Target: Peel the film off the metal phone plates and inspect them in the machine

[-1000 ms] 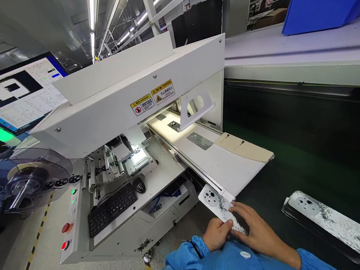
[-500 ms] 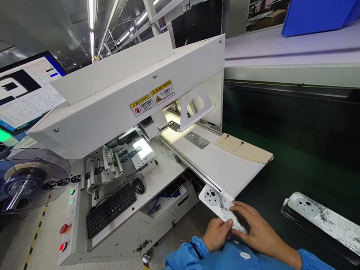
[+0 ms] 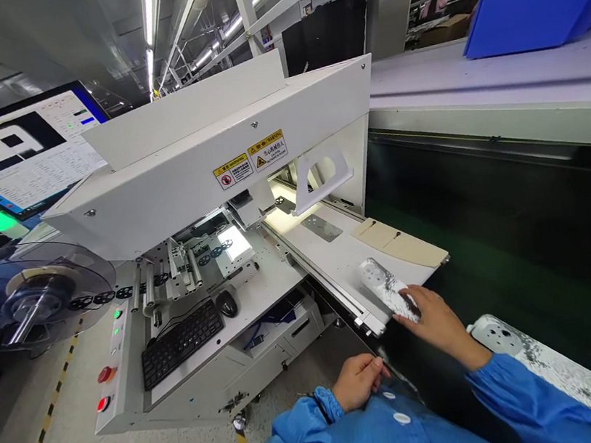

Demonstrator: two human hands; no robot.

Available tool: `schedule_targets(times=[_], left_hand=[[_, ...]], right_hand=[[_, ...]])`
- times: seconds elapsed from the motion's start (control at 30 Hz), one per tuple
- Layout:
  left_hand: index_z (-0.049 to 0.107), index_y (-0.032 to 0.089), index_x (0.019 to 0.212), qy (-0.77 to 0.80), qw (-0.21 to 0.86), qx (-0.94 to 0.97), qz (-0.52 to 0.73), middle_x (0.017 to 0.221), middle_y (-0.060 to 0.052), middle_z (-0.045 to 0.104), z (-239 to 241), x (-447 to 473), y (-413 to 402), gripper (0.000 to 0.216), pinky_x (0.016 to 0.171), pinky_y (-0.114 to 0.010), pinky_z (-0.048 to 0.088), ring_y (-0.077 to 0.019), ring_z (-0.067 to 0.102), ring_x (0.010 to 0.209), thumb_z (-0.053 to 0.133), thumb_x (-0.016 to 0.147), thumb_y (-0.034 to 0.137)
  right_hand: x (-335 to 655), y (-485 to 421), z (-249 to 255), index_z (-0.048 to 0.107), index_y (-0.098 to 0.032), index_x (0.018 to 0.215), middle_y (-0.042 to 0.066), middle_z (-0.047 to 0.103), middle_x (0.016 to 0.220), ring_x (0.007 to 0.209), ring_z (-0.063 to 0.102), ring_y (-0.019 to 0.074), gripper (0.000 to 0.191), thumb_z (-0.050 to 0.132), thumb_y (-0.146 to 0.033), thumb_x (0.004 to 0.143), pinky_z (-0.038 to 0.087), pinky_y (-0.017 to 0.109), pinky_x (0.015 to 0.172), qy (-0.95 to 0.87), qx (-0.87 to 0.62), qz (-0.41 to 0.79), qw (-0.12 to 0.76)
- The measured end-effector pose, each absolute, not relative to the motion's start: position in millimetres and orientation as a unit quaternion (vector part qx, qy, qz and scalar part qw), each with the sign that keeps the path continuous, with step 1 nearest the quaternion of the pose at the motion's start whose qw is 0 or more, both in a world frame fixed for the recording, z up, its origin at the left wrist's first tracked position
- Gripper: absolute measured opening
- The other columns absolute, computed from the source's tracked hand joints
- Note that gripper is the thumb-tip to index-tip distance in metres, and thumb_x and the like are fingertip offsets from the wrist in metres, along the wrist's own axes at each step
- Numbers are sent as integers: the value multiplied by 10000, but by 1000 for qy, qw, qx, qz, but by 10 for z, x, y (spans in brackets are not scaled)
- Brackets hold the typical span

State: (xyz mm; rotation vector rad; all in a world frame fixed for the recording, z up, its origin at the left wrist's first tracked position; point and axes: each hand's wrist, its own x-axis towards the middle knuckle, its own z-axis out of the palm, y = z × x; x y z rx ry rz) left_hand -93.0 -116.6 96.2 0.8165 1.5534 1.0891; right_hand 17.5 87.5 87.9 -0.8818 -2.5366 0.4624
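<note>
My right hand (image 3: 436, 323) grips the lower end of a white and grey patterned phone back cover (image 3: 387, 286) with camera holes. The cover is tilted over the near end of the white conveyor belt (image 3: 346, 266); whether it touches is unclear. My left hand (image 3: 359, 381) is closed near my body, thumb against the curled fingers. Something thin and see-through shows by its fingertips, too faint to name. Two similar covers lie further up the belt: a grey one (image 3: 321, 228) and another (image 3: 282, 204) under the machine's light. A stack of patterned covers (image 3: 558, 368) rests at right, partly behind my right sleeve.
A white machine (image 3: 198, 154) with warning labels spans the belt. A beige board (image 3: 402, 241) lies along the belt's right side. At left are a keyboard (image 3: 181, 346), a mouse (image 3: 226, 304), a film reel (image 3: 36, 294) and a monitor (image 3: 22, 153). A blue bin (image 3: 535, 8) stands upper right.
My right hand has carried the phone back cover forward, away from my left hand and over the belt's end. My left hand has let go of the cover and stays near my body.
</note>
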Motion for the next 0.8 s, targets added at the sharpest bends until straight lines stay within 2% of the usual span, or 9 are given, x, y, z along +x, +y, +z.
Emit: schedule_targets(times=[0.23, 0.47, 0.6, 0.8], left_hand=[[532, 157, 694, 652, 507, 335, 454, 551, 9, 409, 975, -952, -1190, 640, 553, -298, 333, -117, 392, 518, 385, 668, 779], [543, 153, 712, 654, 508, 331, 453, 572, 5, 413, 957, -996, -1219, 618, 541, -290, 317, -113, 382, 513, 397, 695, 753], [536, 147, 713, 652, 510, 331, 453, 572, 5, 412, 945, -1008, -1214, 622, 543, -286, 322, -111, 384, 517, 392, 697, 752], [537, 147, 715, 647, 515, 336, 450, 548, 16, 401, 927, -1024, -1195, 602, 527, -275, 312, -105, 376, 501, 407, 704, 735]], right_hand=[[-174, 1235, 991, 592, -139, 1135, 147, 604, 1168, 1043, 562, 309, 443, 572, -348, 744, 453, 404, 882, -921, -355, 110, 114], [-338, 1211, 975, 583, -106, 1213, 190, 492, 1367, 1250, 445, 347, 509, 582, -348, 765, 385, 440, 1019, -932, -346, 74, 76], [-405, 1008, 911, 539, -107, 1289, 177, 443, 1429, 1308, 395, 341, 527, 520, -371, 833, 341, 442, 1071, -950, -295, 64, 77], [-551, 816, 861, 457, -101, 1379, 157, 367, 1490, 1373, 295, 356, 612, 377, -489, 913, 268, 499, 1105, -955, -288, 59, 27]])
